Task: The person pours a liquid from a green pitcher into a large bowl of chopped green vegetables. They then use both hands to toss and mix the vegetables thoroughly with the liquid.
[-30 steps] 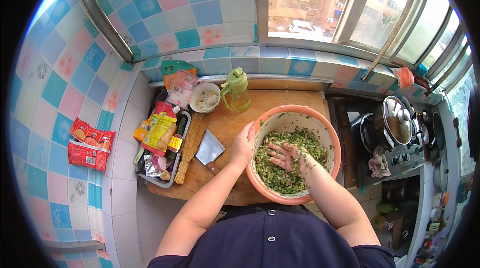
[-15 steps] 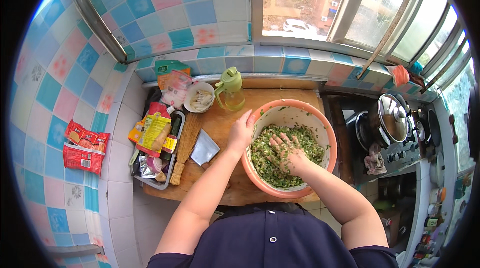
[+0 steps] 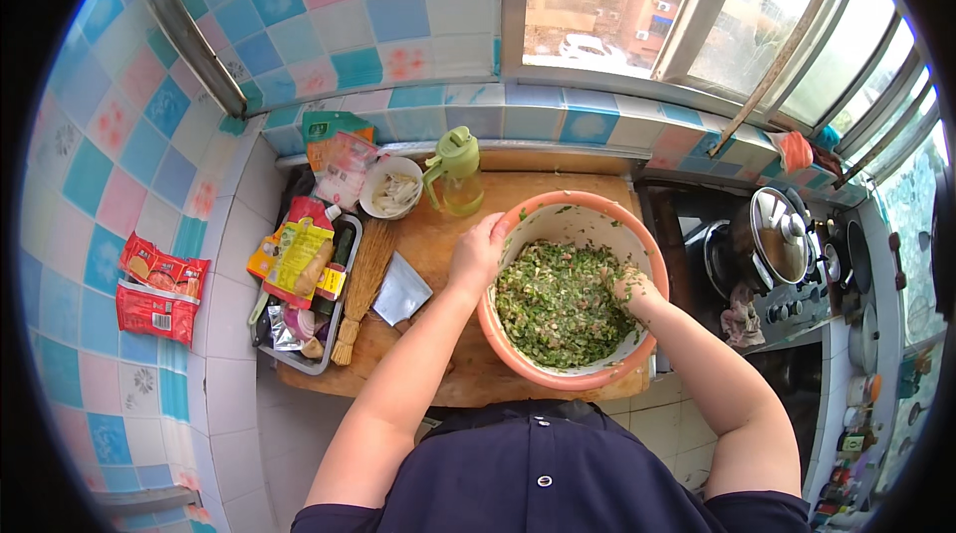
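Note:
A large orange-rimmed basin [image 3: 490,326] stands on a wooden board [image 3: 588,184]. Inside it lies a chopped green mixture with paler bits [image 3: 554,304]. My left hand [image 3: 480,252] grips the basin's left rim, thumb side toward the inside. At the inner right wall, my right hand [image 3: 634,290] is dug into the mixture, with green bits sticking to its skin. The fingers of that hand are buried, so their pose is hidden.
Left of the basin are a straw brush [image 3: 363,279], a silvery packet [image 3: 401,290], a grey tray [image 3: 317,367] of packages and vegetables, a white bowl [image 3: 392,212] and a green-lidded oil jug [image 3: 457,174]. To the right, a lidded pot [image 3: 780,237] sits on a stove [image 3: 797,306].
My right hand has moved from the middle of the mixture to the basin's right wall, and its fingers have sunk out of sight. My left hand stays on the rim.

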A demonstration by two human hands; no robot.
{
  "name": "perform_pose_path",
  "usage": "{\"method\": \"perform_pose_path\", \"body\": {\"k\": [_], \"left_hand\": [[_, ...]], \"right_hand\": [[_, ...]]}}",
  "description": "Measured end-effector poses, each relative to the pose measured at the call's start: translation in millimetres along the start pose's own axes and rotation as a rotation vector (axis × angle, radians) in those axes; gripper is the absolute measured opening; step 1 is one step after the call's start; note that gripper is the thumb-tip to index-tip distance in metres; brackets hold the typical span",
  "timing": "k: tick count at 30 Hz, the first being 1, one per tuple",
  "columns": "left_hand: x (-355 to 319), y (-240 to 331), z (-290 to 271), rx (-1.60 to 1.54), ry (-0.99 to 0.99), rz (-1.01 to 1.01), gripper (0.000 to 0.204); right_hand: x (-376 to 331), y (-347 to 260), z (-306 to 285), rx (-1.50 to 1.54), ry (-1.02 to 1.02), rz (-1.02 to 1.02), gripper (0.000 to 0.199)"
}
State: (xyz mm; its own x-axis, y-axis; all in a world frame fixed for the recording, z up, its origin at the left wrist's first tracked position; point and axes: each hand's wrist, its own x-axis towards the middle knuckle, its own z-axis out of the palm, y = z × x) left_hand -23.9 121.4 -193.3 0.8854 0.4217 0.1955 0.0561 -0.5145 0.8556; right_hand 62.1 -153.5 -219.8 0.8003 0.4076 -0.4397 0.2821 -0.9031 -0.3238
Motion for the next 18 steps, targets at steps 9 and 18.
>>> {"method": "perform_pose_path", "body": {"k": [9,18], "left_hand": [[4.2,-7.8,6.5,-0.131,-0.010,-0.088,0.033],[1.9,-6.6,2.7,-0.175,-0.009,-0.059,0.030]], "right_hand": [[-27.2,-74.9,-22.9,1.339,-0.129,0.288,0.057],[-86.7,-94.6,18.1,-0.470,0.074,-0.607,0.029]]}}
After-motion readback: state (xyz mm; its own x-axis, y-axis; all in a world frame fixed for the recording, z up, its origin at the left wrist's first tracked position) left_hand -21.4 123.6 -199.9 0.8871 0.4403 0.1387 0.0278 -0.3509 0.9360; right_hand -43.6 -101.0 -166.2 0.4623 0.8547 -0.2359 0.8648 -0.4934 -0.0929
